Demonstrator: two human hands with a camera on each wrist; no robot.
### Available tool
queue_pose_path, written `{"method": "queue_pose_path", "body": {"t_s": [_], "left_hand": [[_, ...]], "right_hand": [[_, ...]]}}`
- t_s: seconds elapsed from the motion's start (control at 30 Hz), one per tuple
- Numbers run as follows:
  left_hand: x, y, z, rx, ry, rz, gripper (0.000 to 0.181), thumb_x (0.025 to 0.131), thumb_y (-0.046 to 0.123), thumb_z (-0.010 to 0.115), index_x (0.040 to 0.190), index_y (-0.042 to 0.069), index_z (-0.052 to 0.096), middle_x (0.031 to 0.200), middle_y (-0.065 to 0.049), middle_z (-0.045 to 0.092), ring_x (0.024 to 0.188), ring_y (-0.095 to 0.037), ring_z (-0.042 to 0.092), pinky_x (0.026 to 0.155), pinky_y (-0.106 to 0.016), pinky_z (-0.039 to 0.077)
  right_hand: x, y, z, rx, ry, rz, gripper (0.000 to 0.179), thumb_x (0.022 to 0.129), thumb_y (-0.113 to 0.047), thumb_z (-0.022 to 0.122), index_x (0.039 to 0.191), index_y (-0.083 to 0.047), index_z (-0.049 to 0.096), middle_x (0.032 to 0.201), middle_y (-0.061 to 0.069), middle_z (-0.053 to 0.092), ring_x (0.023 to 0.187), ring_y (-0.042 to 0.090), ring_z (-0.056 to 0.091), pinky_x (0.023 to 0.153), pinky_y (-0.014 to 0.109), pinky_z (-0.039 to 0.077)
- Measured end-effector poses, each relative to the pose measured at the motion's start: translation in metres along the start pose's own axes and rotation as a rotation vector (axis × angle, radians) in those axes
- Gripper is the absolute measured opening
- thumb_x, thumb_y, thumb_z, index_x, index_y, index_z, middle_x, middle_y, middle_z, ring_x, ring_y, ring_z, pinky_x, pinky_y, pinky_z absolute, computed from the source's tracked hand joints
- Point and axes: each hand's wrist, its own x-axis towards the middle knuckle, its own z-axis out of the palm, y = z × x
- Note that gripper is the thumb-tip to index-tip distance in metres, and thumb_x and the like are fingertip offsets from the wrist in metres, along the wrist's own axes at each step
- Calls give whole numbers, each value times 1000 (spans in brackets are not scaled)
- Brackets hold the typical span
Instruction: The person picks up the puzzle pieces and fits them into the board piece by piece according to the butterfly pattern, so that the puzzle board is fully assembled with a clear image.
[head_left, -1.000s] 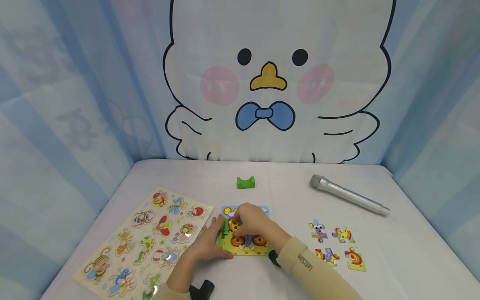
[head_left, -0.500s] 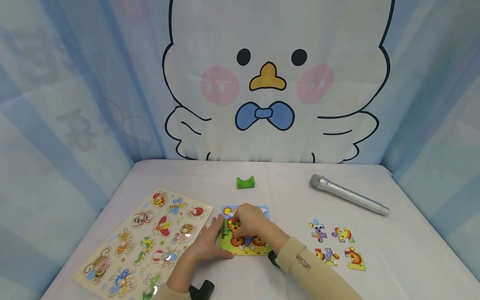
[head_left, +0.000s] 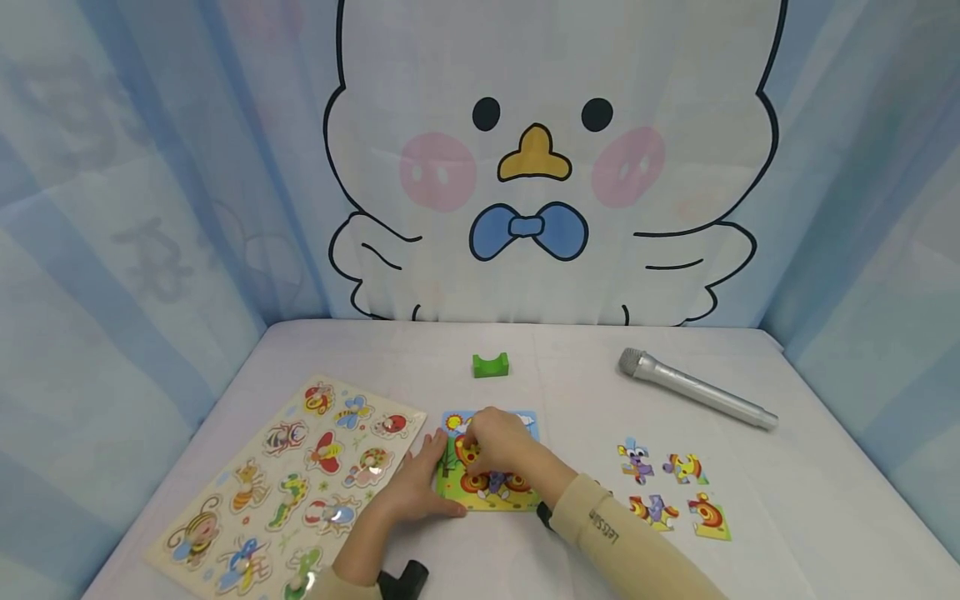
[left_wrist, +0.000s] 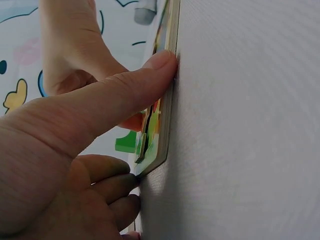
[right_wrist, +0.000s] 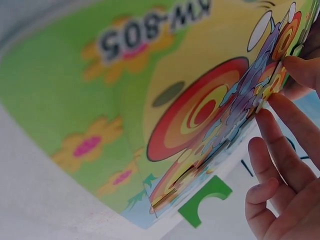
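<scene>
A small butterfly puzzle board (head_left: 453,493) lies on the white table in the head view, with part of its picture under my right hand. My right hand (head_left: 497,442) reaches over it and pinches a puzzle piece (head_left: 466,451) at the board's upper left. That piece's edge stands slightly proud of the board in the left wrist view, beside the right fingertips. My left hand (head_left: 414,483) touches the board's near-left corner, thumb along the near edge and fingers by the left side. Printed flowers and a number on the board (right_wrist: 37,100) show in the right wrist view.
Several loose puzzle pieces (head_left: 683,469) lie to the right. A large insect puzzle board (head_left: 251,521) lies at left, close to my left hand. Farther back are a green block (head_left: 491,366) and a silver microphone (head_left: 701,392). A printed curtain (head_left: 528,283) hangs behind the table.
</scene>
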Motion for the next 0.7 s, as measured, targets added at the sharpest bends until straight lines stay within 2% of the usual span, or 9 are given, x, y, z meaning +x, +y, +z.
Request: {"method": "queue_pose_path", "body": {"t_s": [0.2,0.47,0.7], "left_hand": [[0,-1,0,-9,-3,-6,108,62,28,83,143,-4,18,148,-23,15,137,-38,7,109,-55,2],[1,-1,1,-10,-7,-7,108,62,29,83,143,-4,19,148,-22,16,137,-38,7,109,-55,2],[0,-1,0,-3,6,-1,108,62,28,83,143,-4,19,148,-22,17,137,-37,8,109,-55,3]], "right_hand": [[1,-1,0,3,-21,6,39,66,-30,81,100,-13,72,94,-5,68,83,7,58,76,23,51],[1,-3,1,-65,-42,-31,37,69,-28,80,103,-18,71,97,-4,65,89,11,59,79,26,51],[0,-7,-2,-82,-69,-24,35,73,-25,77,106,-19,70,95,-4,63,84,10,57,77,26,50]]}}
